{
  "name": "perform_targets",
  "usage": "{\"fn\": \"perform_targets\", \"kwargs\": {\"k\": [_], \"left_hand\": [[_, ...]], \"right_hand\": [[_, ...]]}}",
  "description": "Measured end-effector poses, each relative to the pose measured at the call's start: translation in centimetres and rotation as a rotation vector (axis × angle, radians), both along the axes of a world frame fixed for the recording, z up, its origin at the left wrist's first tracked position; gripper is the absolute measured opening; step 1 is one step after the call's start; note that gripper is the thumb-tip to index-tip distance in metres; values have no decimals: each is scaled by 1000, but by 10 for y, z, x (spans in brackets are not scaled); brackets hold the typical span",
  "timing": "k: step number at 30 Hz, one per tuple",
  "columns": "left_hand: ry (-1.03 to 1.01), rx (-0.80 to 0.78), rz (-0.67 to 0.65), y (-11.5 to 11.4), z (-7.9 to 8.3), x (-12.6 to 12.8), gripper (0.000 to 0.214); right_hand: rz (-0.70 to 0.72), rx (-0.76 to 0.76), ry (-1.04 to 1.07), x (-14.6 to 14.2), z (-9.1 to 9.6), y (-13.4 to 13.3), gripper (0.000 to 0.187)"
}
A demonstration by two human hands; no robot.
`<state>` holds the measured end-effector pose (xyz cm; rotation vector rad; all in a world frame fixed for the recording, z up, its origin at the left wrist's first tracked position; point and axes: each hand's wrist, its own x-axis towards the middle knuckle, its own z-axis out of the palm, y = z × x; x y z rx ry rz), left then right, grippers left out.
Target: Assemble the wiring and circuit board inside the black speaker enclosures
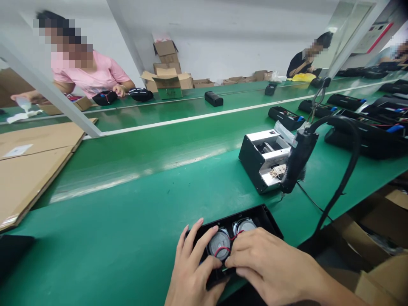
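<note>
The left hand [193, 265] and right hand [267, 263] grasp an open black plastic housing [255, 219], two round silver speakers [219, 244] already seated, thin red wire [222, 251] looped across them

Hands [188, 267] [270, 265] hold a black speaker casing [255, 219] (red wires [222, 251]).

Two hands [191, 267], two round loudspeakers [219, 244], one black housing [258, 219]

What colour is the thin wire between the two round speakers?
The wire is red; the head view shows it best.
</note>
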<state>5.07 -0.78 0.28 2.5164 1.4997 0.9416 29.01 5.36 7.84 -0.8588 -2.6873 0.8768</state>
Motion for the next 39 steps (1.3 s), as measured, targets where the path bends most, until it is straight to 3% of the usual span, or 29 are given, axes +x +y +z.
{"fn": "perform_targets", "kwargs": {"k": [4,7,11,14,17,33,39], "left_hand": [[63,-8,-42,7,6,-5,6],[36,-119,-60,24,20,-8,19],[-106,-479,-62,66,47,-15,24],[-199,-811,-83,100,69,-23,33],[-194,-984,-116,121,84,-28,41],[-217,-1086,-119,128,93,-21,36],[-265,-1097,-146,126,87,-24,34]], "right_hand": [[-32,-41,-49,-3,-7,-10,33],[-36,35,-72,-10,-9,-7,39],[-51,61,-111,-23,9,28,27],[-60,-117,-126,-32,27,66,20],[-49,-260,-130,-35,34,93,22],[-20,-449,-109,-45,30,114,24],[-5,-272,-161,-42,33,101,26]]}}
